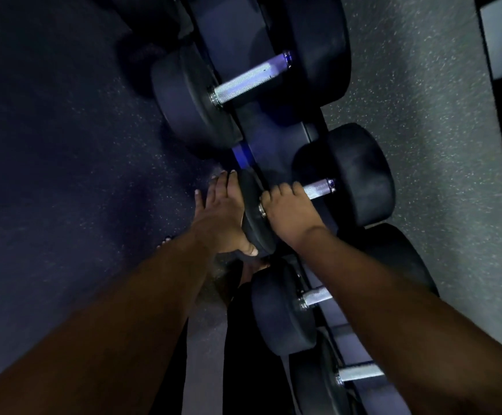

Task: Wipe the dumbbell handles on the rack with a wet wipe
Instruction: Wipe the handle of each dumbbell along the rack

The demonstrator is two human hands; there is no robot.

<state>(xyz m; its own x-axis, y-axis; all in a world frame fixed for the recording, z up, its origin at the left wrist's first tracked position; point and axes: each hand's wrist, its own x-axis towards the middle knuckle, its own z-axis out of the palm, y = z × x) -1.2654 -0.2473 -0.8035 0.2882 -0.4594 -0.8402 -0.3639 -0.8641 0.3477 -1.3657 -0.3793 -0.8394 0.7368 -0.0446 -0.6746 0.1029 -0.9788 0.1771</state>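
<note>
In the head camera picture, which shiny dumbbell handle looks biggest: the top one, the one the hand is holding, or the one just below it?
1. Top handle: looks longest and thickest.
2. and 3. Unsure: the right hand covers most of the gripped handle, and an arm hides part of the handle below.

My right hand (288,209) is wrapped over a silver, cross-hatched knurled handle (318,188), and my left hand (222,215) lies on that dumbbell's matte black head (254,214). The larger dumbbell (189,97) beyond is black too, its silver knurled bar (249,77) catching a violet-white sheen. The rack rail (243,152) glints blue. The floor (423,115) is grey with pale speckles, darker navy on the left.
</note>
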